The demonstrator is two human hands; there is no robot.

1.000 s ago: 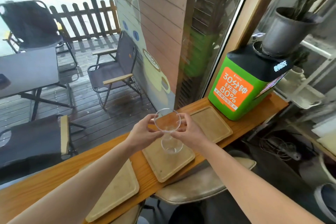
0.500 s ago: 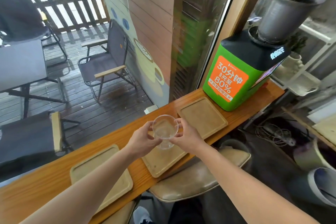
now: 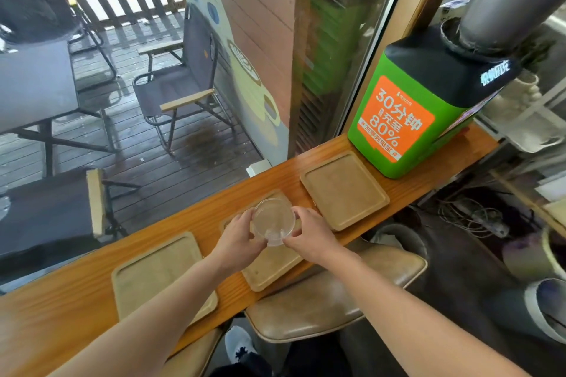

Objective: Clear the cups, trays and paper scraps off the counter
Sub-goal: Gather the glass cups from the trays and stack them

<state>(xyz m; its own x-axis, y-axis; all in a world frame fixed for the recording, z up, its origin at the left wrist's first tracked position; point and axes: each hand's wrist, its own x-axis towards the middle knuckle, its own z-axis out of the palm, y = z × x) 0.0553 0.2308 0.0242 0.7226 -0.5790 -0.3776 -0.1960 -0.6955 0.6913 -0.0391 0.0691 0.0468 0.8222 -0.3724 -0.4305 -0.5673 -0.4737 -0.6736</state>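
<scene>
A clear plastic cup (image 3: pixel 273 222) is held over the middle wooden tray (image 3: pixel 272 266), its mouth facing me. My left hand (image 3: pixel 240 240) grips its left side and my right hand (image 3: pixel 312 236) grips its right side. Whether the cup's base touches the tray is hidden by my fingers. A second wooden tray (image 3: pixel 344 190) lies to the right on the orange-brown counter (image 3: pixel 61 324), and a third tray (image 3: pixel 156 272) lies to the left, partly under my left forearm. All three trays look bare.
A green and black box (image 3: pixel 428 101) with an orange label stands at the counter's right end, a grey plant pot (image 3: pixel 508 0) on top. Padded stools (image 3: pixel 321 309) sit below the counter edge. Glass runs along the counter's far side, with patio chairs outside.
Both hands have lowered the cup toward the middle tray, and my head has tipped down, so the left tray shows more.
</scene>
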